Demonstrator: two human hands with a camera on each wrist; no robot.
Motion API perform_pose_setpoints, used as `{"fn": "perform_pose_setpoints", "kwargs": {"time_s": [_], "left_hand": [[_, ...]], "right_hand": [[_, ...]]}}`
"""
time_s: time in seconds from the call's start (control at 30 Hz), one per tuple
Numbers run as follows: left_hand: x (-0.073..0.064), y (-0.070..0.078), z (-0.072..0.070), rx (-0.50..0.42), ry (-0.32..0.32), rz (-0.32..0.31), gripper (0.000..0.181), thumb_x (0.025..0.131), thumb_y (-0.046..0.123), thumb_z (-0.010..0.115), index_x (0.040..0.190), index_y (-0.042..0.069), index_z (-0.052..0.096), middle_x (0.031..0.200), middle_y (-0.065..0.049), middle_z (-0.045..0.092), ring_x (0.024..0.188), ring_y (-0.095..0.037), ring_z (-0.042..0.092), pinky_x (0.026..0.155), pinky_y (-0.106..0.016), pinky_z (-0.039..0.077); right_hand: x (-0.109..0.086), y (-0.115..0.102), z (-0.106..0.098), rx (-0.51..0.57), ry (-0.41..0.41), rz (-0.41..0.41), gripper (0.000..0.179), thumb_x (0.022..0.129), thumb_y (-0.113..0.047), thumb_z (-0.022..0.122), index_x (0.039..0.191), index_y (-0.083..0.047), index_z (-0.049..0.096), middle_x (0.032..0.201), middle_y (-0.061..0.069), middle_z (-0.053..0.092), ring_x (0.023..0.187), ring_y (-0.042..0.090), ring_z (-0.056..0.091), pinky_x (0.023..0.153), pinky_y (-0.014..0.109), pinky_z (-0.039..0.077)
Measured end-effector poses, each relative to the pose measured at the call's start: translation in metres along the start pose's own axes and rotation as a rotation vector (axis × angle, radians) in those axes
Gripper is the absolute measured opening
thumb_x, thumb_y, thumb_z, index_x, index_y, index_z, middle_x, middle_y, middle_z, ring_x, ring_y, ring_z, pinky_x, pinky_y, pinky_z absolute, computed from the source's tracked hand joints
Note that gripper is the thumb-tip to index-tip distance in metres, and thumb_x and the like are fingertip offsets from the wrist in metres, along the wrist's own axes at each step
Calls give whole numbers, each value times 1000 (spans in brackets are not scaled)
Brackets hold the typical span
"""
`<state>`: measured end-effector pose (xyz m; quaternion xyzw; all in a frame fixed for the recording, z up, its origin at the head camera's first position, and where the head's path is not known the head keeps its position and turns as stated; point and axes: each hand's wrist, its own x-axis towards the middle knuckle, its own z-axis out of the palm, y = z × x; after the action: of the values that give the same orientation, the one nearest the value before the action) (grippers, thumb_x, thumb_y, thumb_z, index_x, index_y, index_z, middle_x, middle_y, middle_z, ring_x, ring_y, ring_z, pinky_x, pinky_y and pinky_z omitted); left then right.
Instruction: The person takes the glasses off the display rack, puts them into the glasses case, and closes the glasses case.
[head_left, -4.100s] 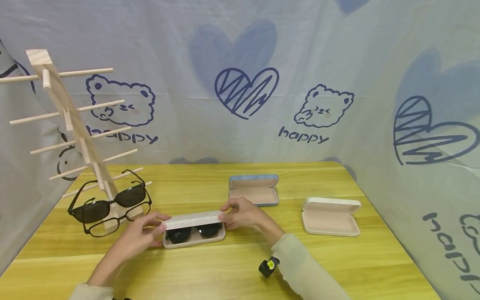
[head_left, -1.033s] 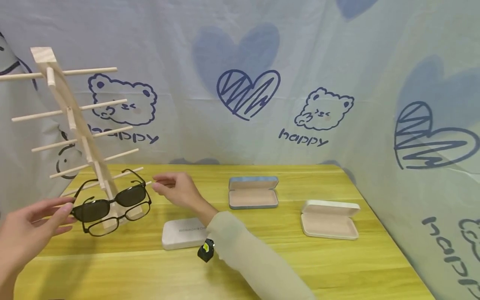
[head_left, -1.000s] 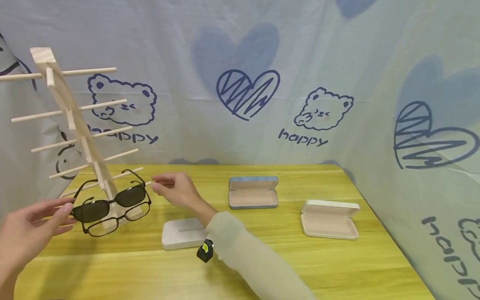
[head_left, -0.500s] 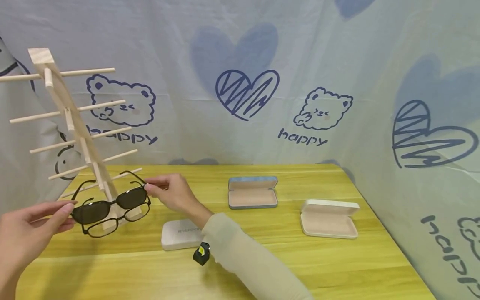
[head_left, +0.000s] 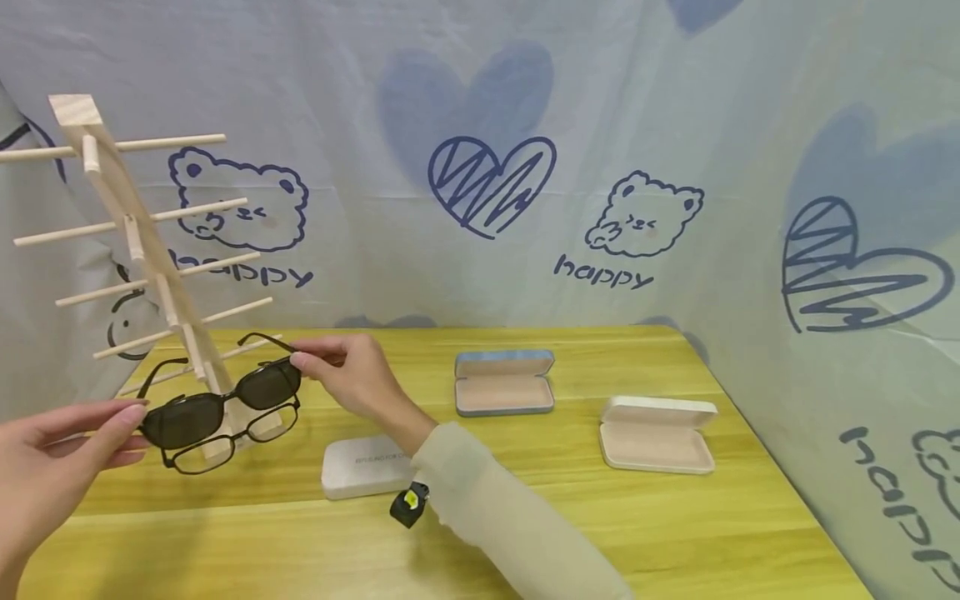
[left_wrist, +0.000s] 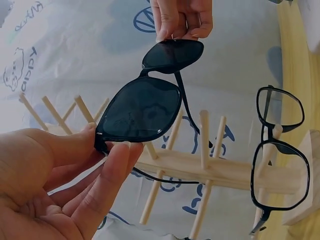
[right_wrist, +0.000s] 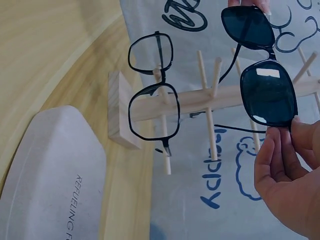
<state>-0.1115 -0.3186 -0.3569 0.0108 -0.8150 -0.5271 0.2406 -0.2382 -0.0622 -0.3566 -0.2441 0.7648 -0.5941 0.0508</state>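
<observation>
Black sunglasses (head_left: 189,419) with dark lenses are held between both hands in front of a wooden display rack (head_left: 131,200). The left hand (head_left: 63,462) pinches one outer corner of the frame between thumb and fingers. At the opposite corner, the right hand (head_left: 352,375) pinches the frame near the hinge. Both temples point back toward the rack, as the left wrist view shows. Below the sunglasses, clear-lens glasses with a black frame (right_wrist: 175,112) hang on the rack's lowest pegs. In the right wrist view the sunglasses stand apart from those glasses.
A closed white glasses case (head_left: 363,468) lies on the wooden table (head_left: 300,550) under the right forearm. Farther back sits an open blue case (head_left: 505,393), and an open white case (head_left: 657,442) is on the right. A patterned curtain (head_left: 360,250) surrounds the table.
Both hands left the white case, now closed, and went to the rack. The right hand then took the sunglasses' right corner, and the sunglasses have risen slightly and tilted off the pegs.
</observation>
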Motion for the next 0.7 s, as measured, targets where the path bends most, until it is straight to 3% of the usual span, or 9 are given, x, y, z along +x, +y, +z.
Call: {"fn": "perform_pose_setpoints", "kwargs": {"time_s": [0.23,0.37,0.57,0.7], "left_hand": [[-3,14,6,-18,-11,-10,50,97,-7,64,92,42,74,94,34,68,61,4,72,56,-14,57],[-4,16,7,33,-20,-31,46,98,0,67,92,46,71,93,37,66,59,2,72,57,-12,57],[-4,21,11,51,-7,9,41,96,-1,69,95,40,74,97,35,66,62,2,73,57,-16,58],[-9,27,16,176,-18,-73,16,99,14,71,102,29,76,88,40,61,58,2,71,58,-9,55]], "right_hand": [[-3,-2,-12,20,-8,-53,25,100,-18,70,122,-10,77,113,9,78,86,4,73,76,13,56],[-6,-1,-17,42,-5,-52,25,100,-18,70,122,-10,77,114,9,78,91,13,75,77,14,57],[-14,-1,-24,79,18,-54,24,99,-18,71,121,-10,77,116,8,77,86,1,71,79,15,58],[-20,1,-31,86,8,-63,26,99,-18,71,123,-9,76,118,10,77,87,1,71,79,16,58]]}}
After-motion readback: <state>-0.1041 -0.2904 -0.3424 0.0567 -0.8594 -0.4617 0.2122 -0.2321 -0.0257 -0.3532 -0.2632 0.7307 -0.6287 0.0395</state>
